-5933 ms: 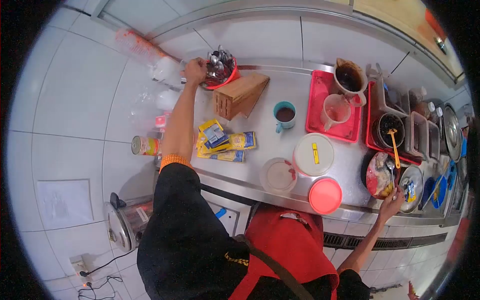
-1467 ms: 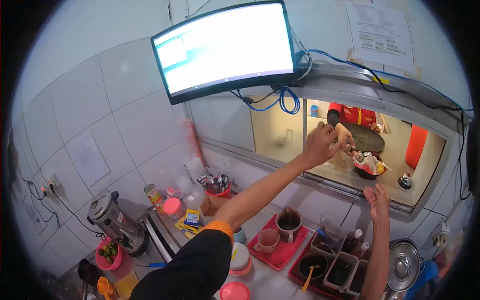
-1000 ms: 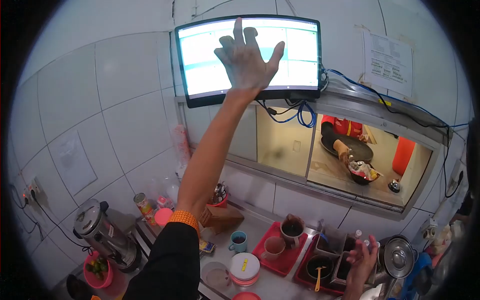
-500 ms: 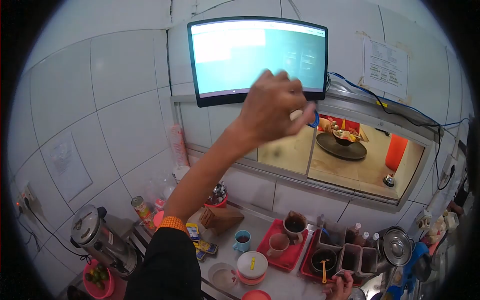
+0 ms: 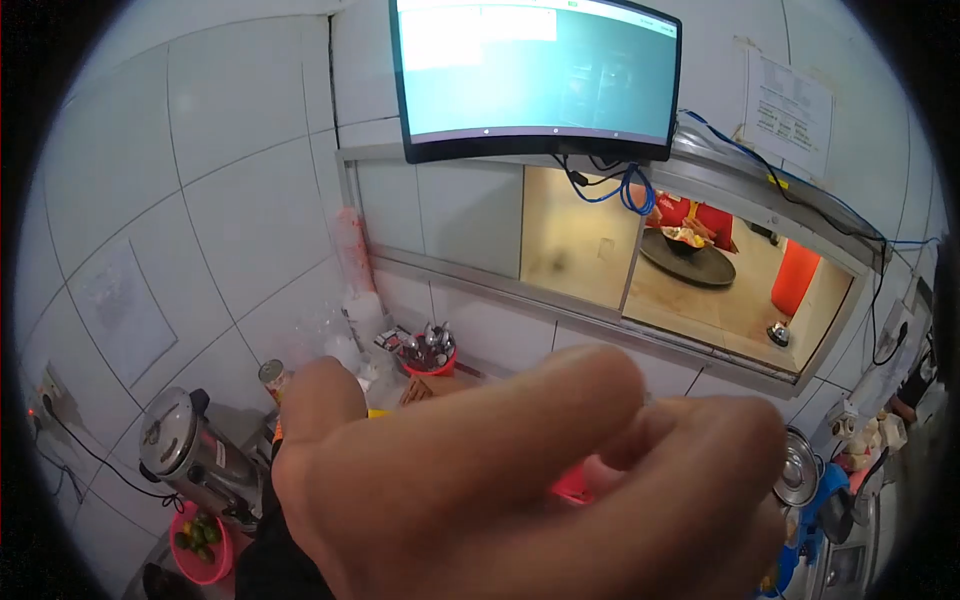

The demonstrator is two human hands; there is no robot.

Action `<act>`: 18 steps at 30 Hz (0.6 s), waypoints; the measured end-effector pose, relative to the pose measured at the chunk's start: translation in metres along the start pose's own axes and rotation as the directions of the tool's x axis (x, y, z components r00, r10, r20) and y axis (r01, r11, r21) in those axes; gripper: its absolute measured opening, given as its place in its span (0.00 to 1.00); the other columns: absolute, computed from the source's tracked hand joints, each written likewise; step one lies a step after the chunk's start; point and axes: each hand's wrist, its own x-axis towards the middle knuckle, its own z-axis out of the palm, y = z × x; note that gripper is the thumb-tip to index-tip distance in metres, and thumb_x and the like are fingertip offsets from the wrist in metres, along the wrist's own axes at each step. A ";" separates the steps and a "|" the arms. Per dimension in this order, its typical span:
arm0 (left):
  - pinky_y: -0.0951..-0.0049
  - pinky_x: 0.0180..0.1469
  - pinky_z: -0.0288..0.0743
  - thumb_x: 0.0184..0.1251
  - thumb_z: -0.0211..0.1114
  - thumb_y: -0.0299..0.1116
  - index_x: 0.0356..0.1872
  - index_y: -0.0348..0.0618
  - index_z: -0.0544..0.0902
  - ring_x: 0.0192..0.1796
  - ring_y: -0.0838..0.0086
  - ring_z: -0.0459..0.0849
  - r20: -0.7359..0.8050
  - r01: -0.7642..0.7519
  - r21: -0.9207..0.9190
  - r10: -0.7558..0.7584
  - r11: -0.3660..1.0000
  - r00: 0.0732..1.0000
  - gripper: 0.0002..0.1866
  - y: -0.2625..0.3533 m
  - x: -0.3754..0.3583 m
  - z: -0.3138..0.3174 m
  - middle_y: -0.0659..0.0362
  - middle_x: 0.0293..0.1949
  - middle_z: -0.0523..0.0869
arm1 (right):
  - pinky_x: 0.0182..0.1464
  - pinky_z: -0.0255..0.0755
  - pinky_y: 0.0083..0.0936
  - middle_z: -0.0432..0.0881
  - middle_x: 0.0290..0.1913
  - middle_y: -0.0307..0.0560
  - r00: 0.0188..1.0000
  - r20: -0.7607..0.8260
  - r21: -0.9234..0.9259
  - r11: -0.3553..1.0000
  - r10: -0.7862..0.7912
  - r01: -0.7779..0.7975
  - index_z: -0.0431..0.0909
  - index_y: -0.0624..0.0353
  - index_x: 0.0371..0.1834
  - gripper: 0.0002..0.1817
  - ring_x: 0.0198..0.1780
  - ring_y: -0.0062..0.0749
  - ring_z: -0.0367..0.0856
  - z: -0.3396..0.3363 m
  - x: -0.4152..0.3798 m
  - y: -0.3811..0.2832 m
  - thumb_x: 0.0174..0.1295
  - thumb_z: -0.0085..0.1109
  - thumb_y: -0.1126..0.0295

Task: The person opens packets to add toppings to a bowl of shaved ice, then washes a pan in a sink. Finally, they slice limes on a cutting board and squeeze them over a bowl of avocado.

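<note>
What looks like my left hand [image 5: 520, 490] fills the lower middle, very close to the camera and soft in outline. Its fingers are loosely curled, and I make out nothing held in them. A bit of red tray [image 5: 570, 486] shows through a gap between the fingers. Beside the hand at the lower left is a black sleeve [image 5: 270, 555]. My right hand does not show. Most of the counter and its cups and containers are hidden behind the large hand.
A lit monitor [image 5: 540, 85] hangs above the serving window [image 5: 690, 265]. A red cutlery basket [image 5: 432, 365] stands by the wall. At left are a metal urn [image 5: 205, 450] and a pink basket of green fruit [image 5: 205, 570]. A lidded pot [image 5: 797, 470] is at right.
The left hand has left the space in front of the monitor, and a hand now looms low and close to the camera. The right hand has gone from sight. The view has tipped downward.
</note>
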 end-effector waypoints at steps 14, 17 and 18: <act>0.69 0.29 0.71 0.45 0.69 0.35 0.19 0.46 0.79 0.33 0.72 0.79 0.039 -0.057 -0.064 0.059 0.996 0.997 0.08 0.009 0.001 0.013 0.60 0.29 0.78 | 0.30 0.72 0.14 0.82 0.44 0.40 0.984 0.173 0.049 0.998 0.037 -0.046 0.75 0.56 0.56 0.14 0.30 0.17 0.76 -0.017 0.009 0.019 0.70 0.59 0.66; 0.69 0.29 0.71 0.45 0.69 0.35 0.20 0.46 0.79 0.33 0.72 0.79 0.058 -0.106 -0.079 0.110 0.991 0.992 0.08 0.008 0.003 0.011 0.60 0.29 0.78 | 0.30 0.72 0.15 0.82 0.45 0.41 0.981 0.192 0.051 0.997 0.041 -0.052 0.75 0.55 0.56 0.14 0.30 0.18 0.76 -0.026 0.014 0.029 0.70 0.59 0.66; 0.69 0.29 0.71 0.46 0.69 0.35 0.20 0.46 0.79 0.33 0.72 0.79 0.067 -0.123 -0.084 0.129 0.989 0.989 0.08 0.007 0.004 0.010 0.60 0.30 0.78 | 0.30 0.72 0.15 0.82 0.45 0.41 0.979 0.200 0.049 0.997 0.047 -0.058 0.75 0.55 0.56 0.14 0.31 0.18 0.76 -0.028 0.015 0.030 0.70 0.59 0.66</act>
